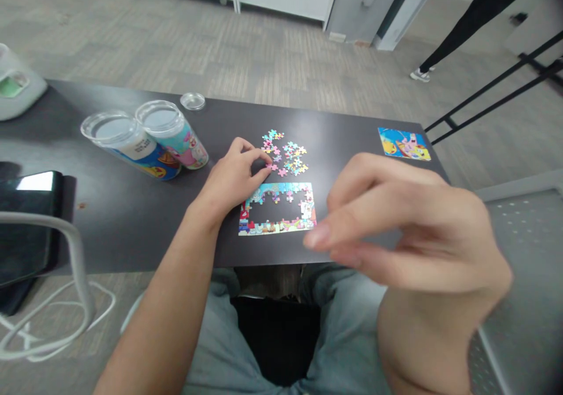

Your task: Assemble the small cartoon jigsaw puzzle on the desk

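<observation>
A jigsaw puzzle lies on the dark table with its border joined and its middle showing bare tabletop. Just above it is a loose group of puzzle pieces in pink, blue and yellow. My left hand rests at the left side of this group, thumb and index finger closing on a pink puzzle piece. Close to the camera, my right hand is raised to the right of the puzzle and looks blurred. Its fingers are curled and thumb and index tips come near each other, with nothing visible between them.
Two clear-topped picture canisters stand left, near a round clear lid. A picture card lies at the right end. A black device and white cable are far left. Someone's leg shows beyond.
</observation>
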`<action>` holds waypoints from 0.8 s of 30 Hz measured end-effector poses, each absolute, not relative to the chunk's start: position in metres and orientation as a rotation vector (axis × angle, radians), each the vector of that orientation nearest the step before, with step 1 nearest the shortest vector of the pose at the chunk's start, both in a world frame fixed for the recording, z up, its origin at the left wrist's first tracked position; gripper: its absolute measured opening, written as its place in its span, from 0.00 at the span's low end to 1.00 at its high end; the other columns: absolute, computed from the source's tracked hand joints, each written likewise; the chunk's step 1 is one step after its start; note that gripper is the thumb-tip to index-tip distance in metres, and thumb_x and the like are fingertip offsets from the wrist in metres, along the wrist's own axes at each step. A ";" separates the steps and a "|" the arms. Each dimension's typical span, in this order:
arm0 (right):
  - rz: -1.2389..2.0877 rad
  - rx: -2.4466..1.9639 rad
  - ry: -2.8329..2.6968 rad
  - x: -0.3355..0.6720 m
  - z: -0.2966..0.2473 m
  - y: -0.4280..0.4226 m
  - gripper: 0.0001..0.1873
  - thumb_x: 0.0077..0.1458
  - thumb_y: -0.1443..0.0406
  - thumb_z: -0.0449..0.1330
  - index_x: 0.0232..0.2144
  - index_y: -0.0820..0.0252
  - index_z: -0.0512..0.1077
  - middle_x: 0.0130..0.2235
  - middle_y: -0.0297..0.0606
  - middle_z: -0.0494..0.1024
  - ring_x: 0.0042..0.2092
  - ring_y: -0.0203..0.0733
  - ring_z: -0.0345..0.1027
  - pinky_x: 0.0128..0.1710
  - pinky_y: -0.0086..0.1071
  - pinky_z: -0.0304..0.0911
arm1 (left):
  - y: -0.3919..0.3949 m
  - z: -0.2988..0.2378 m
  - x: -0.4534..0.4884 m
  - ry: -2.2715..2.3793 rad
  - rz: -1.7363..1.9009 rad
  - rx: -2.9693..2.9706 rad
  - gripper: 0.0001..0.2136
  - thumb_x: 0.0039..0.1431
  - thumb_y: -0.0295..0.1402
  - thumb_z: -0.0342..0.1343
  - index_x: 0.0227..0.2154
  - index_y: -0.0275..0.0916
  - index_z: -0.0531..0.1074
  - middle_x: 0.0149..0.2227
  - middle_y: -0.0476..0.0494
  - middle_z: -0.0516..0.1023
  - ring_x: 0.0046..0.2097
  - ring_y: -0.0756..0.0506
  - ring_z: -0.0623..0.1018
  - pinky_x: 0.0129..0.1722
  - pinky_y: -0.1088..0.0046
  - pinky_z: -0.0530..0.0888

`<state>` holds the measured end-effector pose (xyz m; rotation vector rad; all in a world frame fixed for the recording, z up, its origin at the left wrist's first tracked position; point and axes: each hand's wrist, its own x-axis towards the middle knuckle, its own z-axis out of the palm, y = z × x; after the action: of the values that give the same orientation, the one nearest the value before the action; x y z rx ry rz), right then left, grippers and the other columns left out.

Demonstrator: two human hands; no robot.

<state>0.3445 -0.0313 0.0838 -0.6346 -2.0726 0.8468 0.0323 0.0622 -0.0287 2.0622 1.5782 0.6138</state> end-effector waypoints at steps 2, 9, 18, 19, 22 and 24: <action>0.851 -0.615 -2.056 0.339 0.083 -0.005 0.19 0.73 0.65 0.84 0.61 0.38 0.95 0.48 0.33 0.93 0.42 0.47 0.81 0.40 0.44 0.78 | 0.063 -0.031 0.033 1.579 0.636 2.050 0.07 0.81 0.35 0.72 0.55 0.44 0.92 0.63 0.39 0.79 0.43 0.43 0.80 0.54 0.58 0.83; 0.856 -1.233 -1.844 0.340 0.018 0.049 0.06 0.77 0.55 0.79 0.50 0.46 0.91 0.38 0.33 0.82 0.36 0.48 0.72 0.41 0.46 0.68 | 0.064 -0.029 0.033 1.659 0.625 2.017 0.03 0.79 0.32 0.73 0.50 0.44 0.91 0.59 0.40 0.81 0.41 0.43 0.80 0.50 0.57 0.81; 0.677 -1.527 -2.034 0.292 0.003 0.093 0.01 0.78 0.63 0.74 0.47 0.49 0.87 0.48 0.41 0.90 0.45 0.54 0.81 0.52 0.50 0.75 | 0.059 -0.014 0.040 1.785 0.486 1.984 0.07 0.84 0.32 0.70 0.56 0.44 0.92 0.64 0.37 0.86 0.48 0.37 0.87 0.53 0.55 0.81; 0.626 -1.570 -2.040 0.282 0.001 0.101 0.03 0.78 0.64 0.74 0.46 0.50 0.87 0.49 0.41 0.90 0.46 0.54 0.82 0.54 0.50 0.75 | 0.058 -0.011 0.042 1.800 0.464 1.974 0.07 0.85 0.32 0.69 0.57 0.44 0.92 0.65 0.36 0.86 0.49 0.36 0.88 0.53 0.54 0.81; 0.537 -1.664 -2.070 0.255 -0.005 0.122 0.06 0.78 0.62 0.76 0.44 0.50 0.86 0.55 0.44 0.91 0.54 0.58 0.85 0.58 0.51 0.76 | 0.054 -0.005 0.045 1.811 0.419 1.964 0.10 0.87 0.33 0.67 0.60 0.43 0.92 0.69 0.35 0.85 0.49 0.35 0.89 0.54 0.52 0.83; 0.512 -1.700 -2.092 0.243 -0.009 0.130 0.08 0.77 0.61 0.79 0.42 0.50 0.85 0.57 0.46 0.91 0.59 0.60 0.85 0.59 0.52 0.76 | 0.052 -0.003 0.044 1.785 0.405 1.978 0.10 0.88 0.33 0.66 0.61 0.43 0.91 0.70 0.35 0.85 0.49 0.36 0.90 0.55 0.53 0.83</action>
<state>0.2430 0.1298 -0.0089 -1.7000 -2.0917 0.5123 0.0443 0.0518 -0.0031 1.9780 1.7849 0.4052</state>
